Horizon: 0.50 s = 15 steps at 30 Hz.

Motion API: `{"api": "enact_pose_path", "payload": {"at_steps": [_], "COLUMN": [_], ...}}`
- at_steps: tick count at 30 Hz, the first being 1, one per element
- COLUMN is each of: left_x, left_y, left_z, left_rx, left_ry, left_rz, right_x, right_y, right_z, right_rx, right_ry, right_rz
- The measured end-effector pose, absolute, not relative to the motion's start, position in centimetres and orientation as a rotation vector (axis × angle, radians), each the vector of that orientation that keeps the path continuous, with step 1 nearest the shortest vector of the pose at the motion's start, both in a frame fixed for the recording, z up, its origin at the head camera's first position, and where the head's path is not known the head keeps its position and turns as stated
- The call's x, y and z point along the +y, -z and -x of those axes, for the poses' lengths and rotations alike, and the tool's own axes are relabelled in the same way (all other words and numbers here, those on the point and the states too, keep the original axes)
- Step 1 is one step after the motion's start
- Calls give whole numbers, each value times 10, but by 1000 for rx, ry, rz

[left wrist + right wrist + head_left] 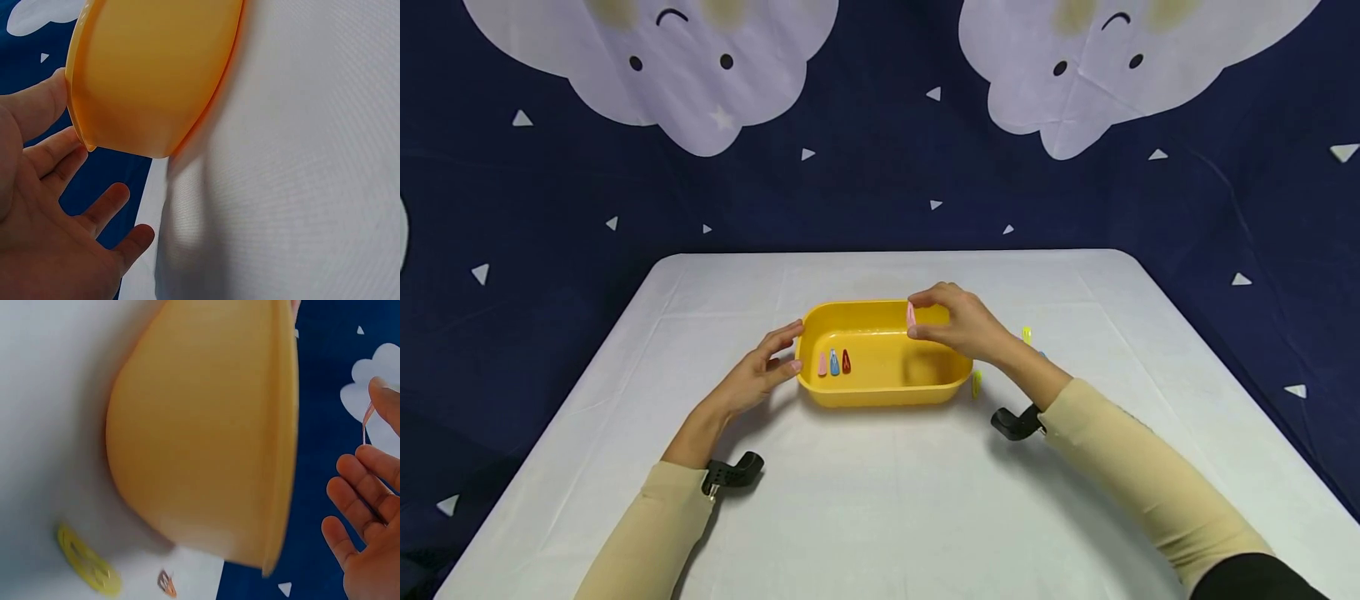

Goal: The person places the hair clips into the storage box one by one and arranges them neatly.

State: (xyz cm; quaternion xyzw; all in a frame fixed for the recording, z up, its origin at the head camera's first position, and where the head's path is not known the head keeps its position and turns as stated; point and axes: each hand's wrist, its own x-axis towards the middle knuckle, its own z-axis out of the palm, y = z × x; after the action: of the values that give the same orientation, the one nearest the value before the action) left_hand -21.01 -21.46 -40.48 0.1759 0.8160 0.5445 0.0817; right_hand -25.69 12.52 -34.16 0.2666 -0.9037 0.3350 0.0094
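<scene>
A yellow plastic basin (880, 400) stands on the white table. My left hand (763, 367) holds its left end, thumb and fingertips at the rim; in the left wrist view the ring and little fingers spread away from it. Over the basin's right part, my right hand (962, 321) pinches a pink hair clip (911, 315) upright between thumb and fingertips. Its other fingers are loosely bent in the right wrist view. Inside the basin at left lie a pink clip (822, 364), a blue clip (834, 362) and a red clip (846, 362) in a row.
Right of the basin, a yellow clip (977, 384) lies close to its wall, and another yellow clip (1027, 335) farther back. A small brownish clip (167, 583) shows in the right wrist view. Behind the table hangs a dark blue cloth (880, 200) with clouds.
</scene>
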Motion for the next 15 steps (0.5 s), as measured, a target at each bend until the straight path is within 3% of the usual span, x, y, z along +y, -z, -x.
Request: {"api": "enact_pose_path", "payload": {"at_steps": [15], "left_x": [-215], "left_y": [404], "left_z": [210], "left_rx": [2434], "left_ry": [-1637], "left_rz": [-526], "right_x": [80], "right_y": [359], "right_z": [264], "right_rx": [-2919], "right_ry": [-944], "right_rz": [-806]}}
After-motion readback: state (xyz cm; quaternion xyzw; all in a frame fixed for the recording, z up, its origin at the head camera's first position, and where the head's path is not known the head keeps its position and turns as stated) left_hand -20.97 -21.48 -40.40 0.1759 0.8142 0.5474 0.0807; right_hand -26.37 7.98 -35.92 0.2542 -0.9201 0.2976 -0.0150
